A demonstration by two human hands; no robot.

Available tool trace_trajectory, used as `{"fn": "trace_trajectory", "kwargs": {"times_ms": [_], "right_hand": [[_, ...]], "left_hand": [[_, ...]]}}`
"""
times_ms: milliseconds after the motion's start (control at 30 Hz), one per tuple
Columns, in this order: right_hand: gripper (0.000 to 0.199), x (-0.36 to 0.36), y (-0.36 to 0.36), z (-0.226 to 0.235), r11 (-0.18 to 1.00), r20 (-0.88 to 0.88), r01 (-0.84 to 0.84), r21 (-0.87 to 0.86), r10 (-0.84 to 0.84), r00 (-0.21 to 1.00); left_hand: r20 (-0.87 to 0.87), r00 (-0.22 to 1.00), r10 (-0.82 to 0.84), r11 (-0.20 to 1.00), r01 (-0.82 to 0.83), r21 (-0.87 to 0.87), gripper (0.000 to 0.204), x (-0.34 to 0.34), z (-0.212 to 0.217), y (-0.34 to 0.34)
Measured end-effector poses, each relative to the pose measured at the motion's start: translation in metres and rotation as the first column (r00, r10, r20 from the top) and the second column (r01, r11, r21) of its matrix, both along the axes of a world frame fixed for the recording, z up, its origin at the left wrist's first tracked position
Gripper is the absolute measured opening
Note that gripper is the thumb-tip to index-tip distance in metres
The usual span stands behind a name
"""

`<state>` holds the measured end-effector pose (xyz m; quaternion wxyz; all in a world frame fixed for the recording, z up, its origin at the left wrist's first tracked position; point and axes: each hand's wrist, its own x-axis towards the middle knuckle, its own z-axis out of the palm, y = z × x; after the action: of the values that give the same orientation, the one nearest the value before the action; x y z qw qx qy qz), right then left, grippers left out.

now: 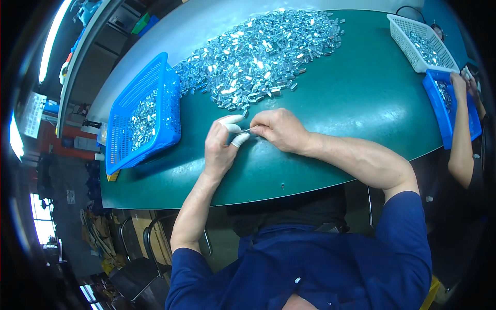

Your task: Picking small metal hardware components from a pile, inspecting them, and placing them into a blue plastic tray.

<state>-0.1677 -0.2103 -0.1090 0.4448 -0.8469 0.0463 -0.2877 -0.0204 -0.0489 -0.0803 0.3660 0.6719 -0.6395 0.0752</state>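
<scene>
Metal piece (247, 130), one, small, silvery; located between the person's two hands, above the near part of the green table (356, 108). Long axis: seemingly left to right, bridging hand to hand; too small to be certain.

Right hand (283, 130), bare: thumb and forefinger pressed together, pinching the piece from its right side.

Left hand (218, 149), white covers on thumb and fingers: thumb and a finger appear closed on the piece from the left; forefinger extended away from the body. Neither hand is clearly nearer, both being at the piece.

Loose piece (245, 113), one: just beyond the left forefinger's tip, on the far side of the held piece; contact cannot be told.

Pile (263, 57) of like pieces, shiny: beyond both hands, farther across the table.

Blue basket (171, 103), part filled with similar pieces: left of the left hand, well apart from it; the nearer hand is the left.
</scene>
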Motion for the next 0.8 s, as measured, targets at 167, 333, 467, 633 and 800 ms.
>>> {"fn": "trace_trajectory", "kwargs": {"times_ms": [167, 333, 467, 633, 800], "right_hand": [[0.017, -0.001, 0.002, 0.010, 0.994, -0.007, -0.004, 0.105, 0.004, 1.000], [0.019, 0.001, 0.004, 0.008, 0.998, 0.025, 0.000, 0.065, -0.002, 1.000], [0.028, 0.004, 0.006, 0.014, 0.980, -0.103, -0.005, 0.199, 0.026, 0.994], [0.045, -0.003, 0.009, 0.024, 0.947, -0.192, 0.011, 0.321, 0.053, 0.980], [0.058, -0.002, 0.000, 0.013, 0.858, -0.066, 0.090, 0.506, -0.065, 0.996]], "left_hand": [[-0.177, 0.983, 0.050, 0.999, -0.047, 0.023, 0.030, 0.000, 0.000, 0.005], [-0.083, 0.996, -0.010, 1.000, 0.010, 0.003, 0.023, -0.002, -0.003, 0.005], [-0.074, 0.997, 0.015, 0.998, -0.020, -0.066, 0.018, -0.006, -0.002, 0.000], [-0.061, 0.998, 0.018, 0.999, -0.020, -0.039, 0.019, -0.009, 0.003, 0.005], [0.074, 0.995, 0.061, 0.997, -0.058, -0.049, 0.018, 0.001, 0.029, 0.016]]}}
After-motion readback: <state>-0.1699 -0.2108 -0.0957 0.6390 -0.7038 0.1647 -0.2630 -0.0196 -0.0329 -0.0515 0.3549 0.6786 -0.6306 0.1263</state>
